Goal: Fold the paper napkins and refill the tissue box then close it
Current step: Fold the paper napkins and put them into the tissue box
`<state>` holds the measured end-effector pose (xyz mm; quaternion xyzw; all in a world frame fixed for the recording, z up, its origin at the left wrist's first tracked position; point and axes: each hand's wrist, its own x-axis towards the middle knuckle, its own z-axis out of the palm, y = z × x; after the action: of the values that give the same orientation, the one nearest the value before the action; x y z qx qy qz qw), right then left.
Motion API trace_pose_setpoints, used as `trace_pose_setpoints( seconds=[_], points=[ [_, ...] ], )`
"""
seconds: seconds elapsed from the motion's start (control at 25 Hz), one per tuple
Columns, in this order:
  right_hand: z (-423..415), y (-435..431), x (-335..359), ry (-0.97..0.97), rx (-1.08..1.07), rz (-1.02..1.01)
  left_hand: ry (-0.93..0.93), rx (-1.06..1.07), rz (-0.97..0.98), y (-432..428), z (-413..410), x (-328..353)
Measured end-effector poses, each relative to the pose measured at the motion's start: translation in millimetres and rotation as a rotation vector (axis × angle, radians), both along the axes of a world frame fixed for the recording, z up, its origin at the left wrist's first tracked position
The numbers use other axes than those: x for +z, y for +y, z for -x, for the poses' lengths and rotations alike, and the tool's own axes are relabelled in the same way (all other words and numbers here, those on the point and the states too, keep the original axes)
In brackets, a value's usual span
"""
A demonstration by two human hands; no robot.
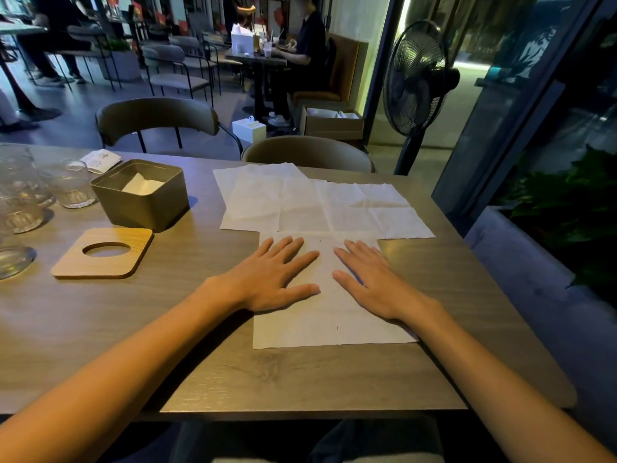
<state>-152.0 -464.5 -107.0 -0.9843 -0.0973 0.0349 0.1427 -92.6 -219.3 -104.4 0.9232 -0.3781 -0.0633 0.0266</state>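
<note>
Desk [200, 369] of grey-brown wood grain carries everything before me. Toward its far right corner several white paper napkins [300, 202] lie opened flat and overlapping, creased into squares. Another napkin sheet [329, 324] lies nearer me, by the desk's near edge, its far edge meeting that spread. My left hand [270, 279] and right hand [370, 282] rest palm down on it side by side, fingers [302, 260] straight and spread, pressing the sheet flat and gripping nothing. Left of the spread stands the tissue box [147, 212], a square olive metal tin with rounded corners, open at the top. Inside it, well below the rim, lie folded napkins [142, 188], white. Just nearer me than the tin, the wooden lid [75, 265] lies flat on the desk, an oval hole in its middle. Clear drinking glasses [71, 190] stand along the left edge.
</note>
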Motion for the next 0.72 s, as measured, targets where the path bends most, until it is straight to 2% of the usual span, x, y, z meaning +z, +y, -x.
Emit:
trace_pose_setpoints(
  seconds=[0.16,0.24,0.36,0.48,0.6,0.72],
  points=[
    [7,-19,2,-0.005,-0.064,-0.068,0.057,0.008,0.030,28,-11,3],
    [3,-24,3,-0.056,-0.114,-0.105,0.089,0.074,0.180,38,-15,6],
    [-15,-24,14,-0.123,-0.192,-0.158,-0.027,0.186,0.327,35,-29,8],
    [-33,-17,24,-0.159,-0.273,-0.293,-0.097,0.289,0.345,24,-41,11],
    [-44,-12,28,-0.089,-0.367,-0.314,-0.072,0.308,0.257,19,-48,8],
    [-50,-13,27,-0.049,-0.401,-0.341,-0.031,0.325,0.272,16,-52,7]
  ],
)
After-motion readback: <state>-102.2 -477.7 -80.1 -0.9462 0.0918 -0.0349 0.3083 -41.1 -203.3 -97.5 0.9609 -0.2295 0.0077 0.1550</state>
